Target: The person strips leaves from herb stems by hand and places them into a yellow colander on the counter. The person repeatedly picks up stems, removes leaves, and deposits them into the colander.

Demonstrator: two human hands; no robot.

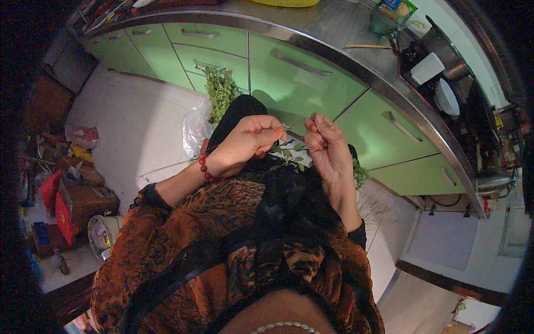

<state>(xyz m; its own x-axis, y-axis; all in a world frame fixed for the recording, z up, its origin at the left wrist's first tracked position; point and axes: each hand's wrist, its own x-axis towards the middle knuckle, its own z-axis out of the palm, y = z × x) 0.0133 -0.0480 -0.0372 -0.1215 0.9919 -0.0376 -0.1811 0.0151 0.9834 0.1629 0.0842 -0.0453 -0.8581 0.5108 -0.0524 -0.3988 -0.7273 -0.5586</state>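
Note:
My left hand (250, 135), with a red bead bracelet at the wrist, pinches a thin green plant stem (288, 127) between thumb and fingertips. Across a small gap, my right hand (327, 144) is closed at the fingertips around the other end of that thin piece. Below and between the hands hangs a leafy sprig (294, 156) above my lap; where it joins the held stem is hidden. A long bare stalk (167, 168) sticks out to the left behind my left wrist. Past my knee, a bundle of leafy stems (220, 94) stands in a clear plastic bag (194, 129).
Green cabinets (300, 75) under a steel-edged counter (333, 46) stand close in front. Bare twigs (373, 204) and more greens (359, 173) lie on the floor at right. A bucket (102, 238) and cardboard box (89, 204) are at left; a pot (450, 54) sits upper right.

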